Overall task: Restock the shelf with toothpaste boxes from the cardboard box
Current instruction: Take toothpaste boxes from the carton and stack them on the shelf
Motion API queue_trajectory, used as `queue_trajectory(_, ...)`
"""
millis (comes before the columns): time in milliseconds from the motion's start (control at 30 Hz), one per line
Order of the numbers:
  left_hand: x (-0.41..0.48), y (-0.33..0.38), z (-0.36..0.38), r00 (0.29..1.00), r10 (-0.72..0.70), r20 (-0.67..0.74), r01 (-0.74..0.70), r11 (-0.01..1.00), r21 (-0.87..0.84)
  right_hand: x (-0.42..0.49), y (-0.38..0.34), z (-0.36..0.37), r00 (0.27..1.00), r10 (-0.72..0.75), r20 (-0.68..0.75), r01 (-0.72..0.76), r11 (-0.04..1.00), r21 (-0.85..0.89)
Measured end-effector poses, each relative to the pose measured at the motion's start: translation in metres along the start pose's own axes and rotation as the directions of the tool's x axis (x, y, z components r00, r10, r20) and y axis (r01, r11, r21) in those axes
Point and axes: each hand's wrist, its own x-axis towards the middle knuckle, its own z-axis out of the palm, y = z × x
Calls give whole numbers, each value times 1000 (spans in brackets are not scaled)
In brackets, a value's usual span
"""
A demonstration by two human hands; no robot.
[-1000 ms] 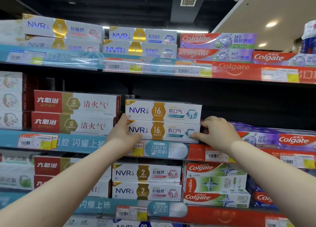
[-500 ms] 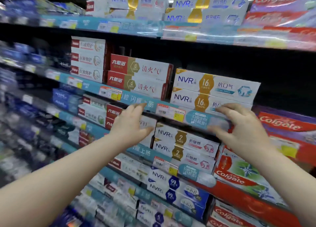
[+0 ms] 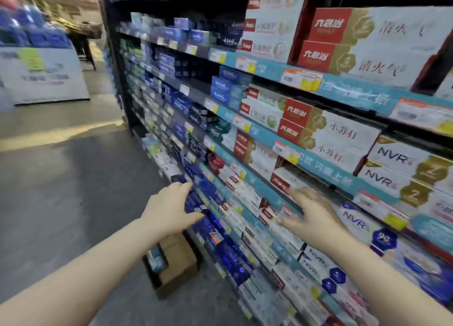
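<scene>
A brown cardboard box [image 3: 180, 264] stands open on the floor at the foot of the shelf, with a few toothpaste boxes [image 3: 155, 259] showing inside at its left. My left hand [image 3: 169, 210] hovers above it, fingers apart and empty. To the right, my right hand [image 3: 313, 215] is spread open in front of the lower shelf rows, holding nothing. White NVR toothpaste boxes [image 3: 404, 171] are stacked on the shelf at the right edge. The view is blurred by motion.
The shelving [image 3: 245, 139] runs from the far left back to the near right, packed with red, white and blue toothpaste boxes behind price strips. Grey floor [image 3: 61, 190] spreads to the left. A display stand [image 3: 41, 73] with blue packs stands at the far left.
Both hands have let go of the NVR boxes on the shelf and dropped lower. My view has swung left and down, bringing the aisle floor and the cardboard box into sight.
</scene>
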Motion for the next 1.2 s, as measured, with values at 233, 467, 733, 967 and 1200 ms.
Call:
queue_trajectory(233,7,-156,14,983,-158,96,163,986,-38,67,-97,92,989,-3,149,3,1000,1)
queue_trajectory(467,17,-298,21,938,-287,193,295,956,-12,123,-183,184,971,8,238,-12,1000,17)
queue_trajectory(733,48,-364,54,900,-268,344,291,957,-16,174,-233,248,926,73,371,-97,994,46)
queue_trajectory(967,125,-410,73,885,-215,414,226,974,23,242,-240,317,867,188,461,-284,948,146)
queue_trajectory(1200,228,-458,101,819,-155,553,140,988,69,335,-244,387,741,298,602,-427,901,80)
